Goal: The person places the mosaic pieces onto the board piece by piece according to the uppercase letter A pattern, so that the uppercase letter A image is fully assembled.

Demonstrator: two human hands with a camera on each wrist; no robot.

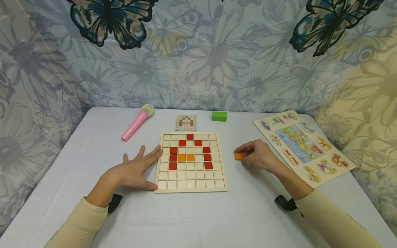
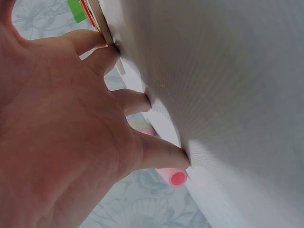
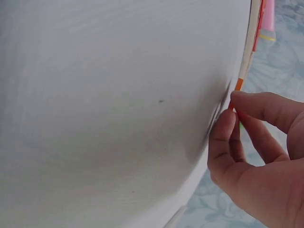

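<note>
A wooden grid board [image 1: 192,186] lies mid-table, with several red square tiles [image 1: 172,165] forming an arch and two orange tiles [image 1: 186,157] side by side in one row. My left hand [image 1: 133,172] is spread at the board's left edge, thumb at the lower corner and fingertips at the upper side. In the left wrist view its other fingertips touch the cloth. To the right of the board, my right hand [image 1: 258,155] pinches an orange tile [image 1: 238,156] between thumb and fingers, low over the table; the right wrist view shows the orange tile [image 3: 239,85] edge-on.
Behind the board lie a small pattern card [image 1: 186,122] and a green block [image 1: 219,116]. A pink toy microphone [image 1: 136,123] rests at the back left. A picture puzzle board [image 1: 305,148] lies at the right, partly under the right forearm.
</note>
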